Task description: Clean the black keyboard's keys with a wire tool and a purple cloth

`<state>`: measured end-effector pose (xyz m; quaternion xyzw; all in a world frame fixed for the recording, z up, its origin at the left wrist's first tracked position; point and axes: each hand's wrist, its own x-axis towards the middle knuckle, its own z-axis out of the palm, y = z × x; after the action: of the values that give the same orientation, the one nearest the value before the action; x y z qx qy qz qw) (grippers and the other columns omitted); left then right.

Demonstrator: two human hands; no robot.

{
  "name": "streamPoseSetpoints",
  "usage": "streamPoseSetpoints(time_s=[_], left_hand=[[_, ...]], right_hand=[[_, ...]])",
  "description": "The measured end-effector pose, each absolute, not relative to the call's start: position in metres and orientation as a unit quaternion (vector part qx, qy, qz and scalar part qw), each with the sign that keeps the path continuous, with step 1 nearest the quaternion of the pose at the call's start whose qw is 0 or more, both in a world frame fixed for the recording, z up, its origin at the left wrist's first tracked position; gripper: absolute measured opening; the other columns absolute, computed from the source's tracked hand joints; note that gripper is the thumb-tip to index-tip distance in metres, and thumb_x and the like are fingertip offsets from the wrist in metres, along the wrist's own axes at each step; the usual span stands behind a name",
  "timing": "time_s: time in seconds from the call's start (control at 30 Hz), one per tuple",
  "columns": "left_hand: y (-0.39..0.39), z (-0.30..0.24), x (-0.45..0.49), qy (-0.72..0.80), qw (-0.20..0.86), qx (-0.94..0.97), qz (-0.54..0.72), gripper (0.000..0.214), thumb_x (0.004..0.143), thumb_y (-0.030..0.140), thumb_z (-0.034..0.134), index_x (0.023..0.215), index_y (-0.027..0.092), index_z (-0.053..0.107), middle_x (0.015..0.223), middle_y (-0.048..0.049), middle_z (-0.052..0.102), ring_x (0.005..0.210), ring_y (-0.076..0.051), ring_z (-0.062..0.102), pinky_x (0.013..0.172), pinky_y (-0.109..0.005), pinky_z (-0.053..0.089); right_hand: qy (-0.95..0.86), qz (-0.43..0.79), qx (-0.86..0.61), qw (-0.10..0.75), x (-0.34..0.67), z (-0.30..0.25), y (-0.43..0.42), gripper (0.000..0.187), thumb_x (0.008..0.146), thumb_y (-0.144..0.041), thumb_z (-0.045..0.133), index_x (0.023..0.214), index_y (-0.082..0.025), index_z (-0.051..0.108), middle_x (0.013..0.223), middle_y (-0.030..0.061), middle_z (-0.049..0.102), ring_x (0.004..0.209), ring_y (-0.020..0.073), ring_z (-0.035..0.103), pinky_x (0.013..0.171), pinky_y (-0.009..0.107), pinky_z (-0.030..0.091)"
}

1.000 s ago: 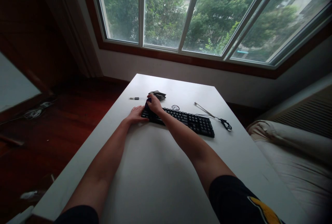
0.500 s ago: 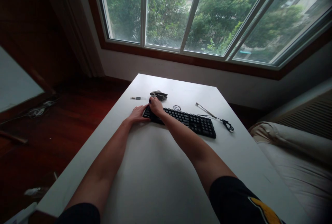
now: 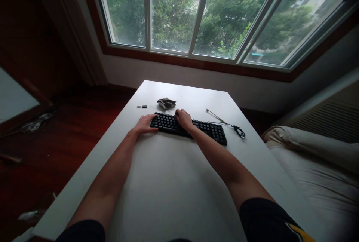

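Observation:
A black keyboard (image 3: 165,123) lies across the white table (image 3: 165,174), tilted slightly down to the right. My left hand (image 3: 144,124) grips its left end, thumb along the near edge and fingers at the far corner. Over the middle of the keys is my right hand (image 3: 183,119), its fingers closed together around a small dark thing that I cannot make out. The hand hides the keys beneath it. Behind the keyboard's left part sits a crumpled dark grey cloth (image 3: 166,103).
Left of the cloth is a small slim tool with a dark middle (image 3: 144,106). To the right lie a thin stick (image 3: 215,116) and a coiled black cable (image 3: 239,132). A beige padded seat (image 3: 297,174) stands along the table's right side, and a window (image 3: 174,14) is ahead.
My right hand has moved right, from the keyboard's far left corner to its middle. The left hand stays at the left end. The whole view has shifted slightly.

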<state>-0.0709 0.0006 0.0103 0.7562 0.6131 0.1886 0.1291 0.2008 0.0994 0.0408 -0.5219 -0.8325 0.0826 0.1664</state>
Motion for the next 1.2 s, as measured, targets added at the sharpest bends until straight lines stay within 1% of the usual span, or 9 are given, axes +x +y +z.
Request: streamPoseSetpoints(time_s=[0.27,0.43,0.53,0.73,0.8,0.9,0.97,1.1,1.2], left_hand=[[-0.001,0.012,-0.07,0.608,0.129,0.759,0.192,0.088,0.076,0.062,0.068,0.153,0.028,0.041,0.155,-0.0075,0.046,0.146,-0.034,0.036,0.122,-0.048,0.024],[-0.001,0.012,-0.07,0.614,0.129,0.755,0.189,0.088,0.076,0.062,0.068,0.153,0.029,0.04,0.156,-0.007,0.046,0.147,-0.034,0.035,0.122,-0.049,0.023],[-0.001,0.012,-0.069,0.612,0.127,0.757,0.191,0.088,0.077,0.062,0.068,0.153,0.028,0.041,0.156,-0.007,0.046,0.146,-0.034,0.036,0.122,-0.049,0.024],[0.002,0.008,-0.071,0.608,0.118,0.761,0.194,0.087,0.077,0.06,0.068,0.153,0.029,0.041,0.155,-0.0068,0.048,0.144,-0.034,0.039,0.121,-0.05,0.025],[0.002,0.007,-0.072,0.606,0.115,0.762,0.197,0.086,0.078,0.063,0.066,0.153,0.03,0.041,0.156,-0.0063,0.047,0.145,-0.034,0.038,0.121,-0.049,0.025],[0.002,0.007,-0.071,0.602,0.112,0.764,0.204,0.086,0.08,0.068,0.062,0.153,0.029,0.041,0.154,-0.0068,0.048,0.144,-0.033,0.039,0.121,-0.047,0.026],[0.002,0.006,-0.07,0.605,0.11,0.762,0.203,0.086,0.081,0.07,0.06,0.153,0.027,0.041,0.154,-0.0079,0.048,0.144,-0.033,0.039,0.121,-0.047,0.026],[0.004,0.007,-0.067,0.619,0.106,0.756,0.187,0.093,0.079,0.071,0.061,0.156,0.024,0.036,0.155,-0.0111,0.046,0.144,-0.034,0.038,0.12,-0.047,0.025],[0.005,0.007,-0.066,0.618,0.102,0.758,0.18,0.097,0.078,0.071,0.062,0.157,0.022,0.032,0.155,-0.0129,0.045,0.143,-0.034,0.039,0.12,-0.047,0.025]], right_hand=[[-0.807,0.038,-0.569,0.152,0.296,0.04,0.102,0.018,0.096,-0.032,0.057,0.106,-0.024,0.07,0.104,0.0103,0.065,0.091,0.0233,0.062,0.08,0.031,0.043],[-0.791,0.008,-0.596,0.137,0.358,0.037,0.107,0.013,0.094,-0.029,0.06,0.1,-0.023,0.07,0.102,0.0109,0.066,0.095,0.0238,0.063,0.081,0.032,0.044],[-0.773,-0.013,-0.62,0.132,0.391,0.036,0.108,0.014,0.093,-0.028,0.06,0.101,-0.023,0.07,0.103,0.0123,0.067,0.095,0.0247,0.064,0.08,0.034,0.045],[-0.749,-0.029,-0.656,0.085,0.43,0.049,0.113,0.016,0.091,-0.026,0.061,0.104,-0.024,0.071,0.104,0.0154,0.067,0.093,0.0267,0.065,0.078,0.037,0.045],[-0.752,-0.033,-0.651,0.099,0.425,0.055,0.115,0.017,0.09,-0.026,0.061,0.103,-0.024,0.071,0.104,0.0152,0.067,0.094,0.0267,0.064,0.079,0.037,0.045],[-0.771,-0.01,-0.617,0.158,0.392,0.06,0.116,0.017,0.09,-0.026,0.06,0.103,-0.022,0.071,0.104,0.0128,0.067,0.096,0.025,0.063,0.084,0.035,0.045],[-0.79,0.029,-0.579,0.198,0.356,0.06,0.114,0.019,0.088,-0.024,0.058,0.102,-0.022,0.071,0.103,0.0101,0.068,0.097,0.023,0.062,0.088,0.033,0.045],[-0.811,0.106,-0.526,0.234,0.267,0.057,0.107,0.022,0.084,-0.02,0.059,0.102,-0.02,0.071,0.102,0.007,0.067,0.096,0.0209,0.06,0.089,0.031,0.046],[-0.825,0.15,-0.482,0.255,0.2,0.057,0.099,0.024,0.085,-0.02,0.059,0.106,-0.022,0.07,0.104,0.005,0.067,0.097,0.0205,0.06,0.091,0.031,0.046]])
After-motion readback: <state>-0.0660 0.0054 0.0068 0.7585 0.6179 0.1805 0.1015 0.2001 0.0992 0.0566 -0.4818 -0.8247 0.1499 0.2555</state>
